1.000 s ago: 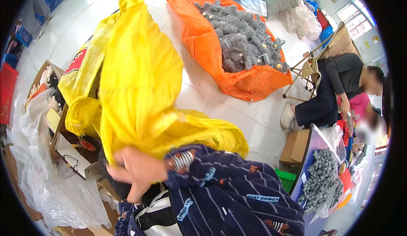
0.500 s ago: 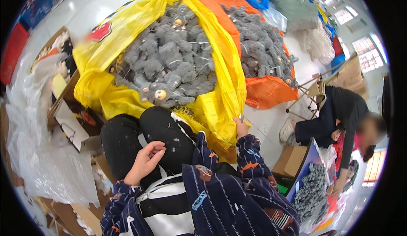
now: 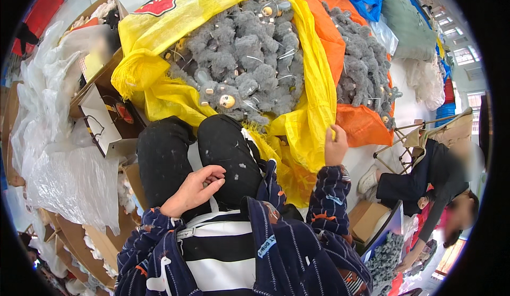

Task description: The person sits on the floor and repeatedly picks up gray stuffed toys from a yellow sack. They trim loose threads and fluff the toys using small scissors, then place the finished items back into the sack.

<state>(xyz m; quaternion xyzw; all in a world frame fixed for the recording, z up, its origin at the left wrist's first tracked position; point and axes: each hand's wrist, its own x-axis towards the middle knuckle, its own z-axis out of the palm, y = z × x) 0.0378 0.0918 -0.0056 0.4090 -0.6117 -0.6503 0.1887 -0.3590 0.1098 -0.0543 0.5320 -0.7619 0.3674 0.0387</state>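
Observation:
My left hand [image 3: 196, 191] hovers above my lap, fingers loosely bent with the thumb apart, and nothing shows in it. At the near right edge of a big yellow woven sack [image 3: 311, 131], my right hand [image 3: 336, 147] is raised with its fingers curled in; whatever they hold, if anything, is hidden. The open sack lies in front of my knees, full of grey plush toys [image 3: 239, 51]. One toy with a tan face [image 3: 227, 101] rests near its front edge. White ties stick out from several of them.
An orange sack [image 3: 358, 120] with more grey toys lies to the right. Clear plastic sheeting [image 3: 69, 174] and cardboard boxes [image 3: 109, 237] crowd my left. At right, a co-worker [image 3: 435, 184] bends over beside a folding chair [image 3: 409, 142] and a small brown box [image 3: 367, 219].
My view has shifted, so the sacks appear farther right and higher. The right hand's fingers have turned upward beside the yellow sack's edge. My left hand stays over my lap, its fingers slightly straighter.

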